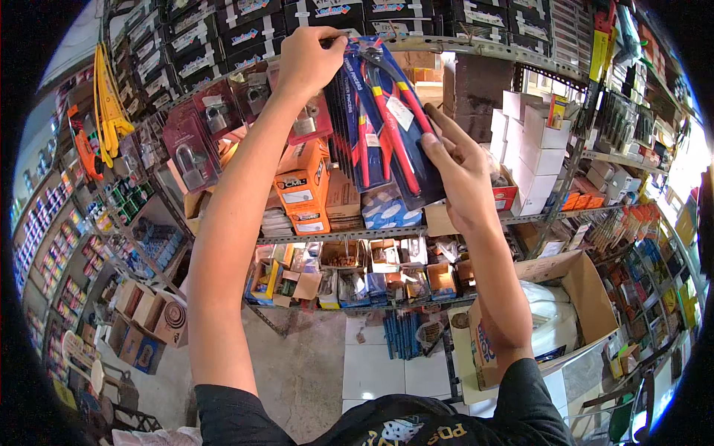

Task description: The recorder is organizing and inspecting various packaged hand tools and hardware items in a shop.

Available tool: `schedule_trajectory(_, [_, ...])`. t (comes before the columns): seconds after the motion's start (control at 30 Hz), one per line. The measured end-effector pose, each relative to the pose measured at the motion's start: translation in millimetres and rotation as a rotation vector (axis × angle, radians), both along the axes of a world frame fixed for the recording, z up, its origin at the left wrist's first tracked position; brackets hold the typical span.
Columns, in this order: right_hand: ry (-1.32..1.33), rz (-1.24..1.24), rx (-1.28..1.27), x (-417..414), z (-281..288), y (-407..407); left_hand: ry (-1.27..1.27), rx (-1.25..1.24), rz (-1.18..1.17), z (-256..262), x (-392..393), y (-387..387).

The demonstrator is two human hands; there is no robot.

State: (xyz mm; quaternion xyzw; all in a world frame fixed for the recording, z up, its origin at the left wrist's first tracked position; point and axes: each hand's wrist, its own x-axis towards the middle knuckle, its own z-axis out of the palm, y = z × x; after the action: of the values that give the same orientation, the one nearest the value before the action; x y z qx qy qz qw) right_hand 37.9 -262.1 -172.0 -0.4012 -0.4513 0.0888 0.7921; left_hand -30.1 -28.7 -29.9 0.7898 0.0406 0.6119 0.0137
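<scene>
A blister pack of tower pincers (393, 120) with red and yellow handles hangs from the upper shelf's edge, tilted and bearing a white price sticker. My right hand (466, 167) grips its right edge, thumb on the front and fingers at the side and behind. Up by the pack's top corner, my left hand (315, 58) has its thumb and fingers pinched together; what lies between them is partly hidden. Further pincer packs (362, 122) hang in a row just left of the front one. Carded padlocks (307, 120) hang beside them, behind my left forearm.
Black boxes (251, 39) line the perforated metal shelf above. Orange boxes (304, 189) and a blue-and-white box (390, 206) stand below the packs. White boxes (538, 150) are stacked at right. A large open carton (591, 312) sits under my right arm. Small-parts boxes (340, 256) fill the lower shelf.
</scene>
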Motion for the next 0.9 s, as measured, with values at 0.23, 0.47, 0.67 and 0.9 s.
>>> schedule_trajectory(0.23, [0.131, 0.142, -0.045, 0.6, 15.4, -15.5, 0.11, -0.057, 0.082, 11.7, -1.9, -0.6])
schedule_trajectory(0.47, [-0.04, 0.053, -0.134, 6.6, 0.1, -22.2, 0.202, -0.021, 0.161, -5.1, 0.4, 2.9])
schedule_trajectory(0.67, [-0.245, -0.026, -0.171, 36.6, -56.1, 21.7, 0.141, 0.012, 0.124, -25.3, -3.5, -5.4])
schedule_trajectory(0.9, [-0.425, -0.253, -0.198, 57.6, -110.5, 51.7, 0.003, -0.123, -0.02, -84.4, -6.5, -30.8])
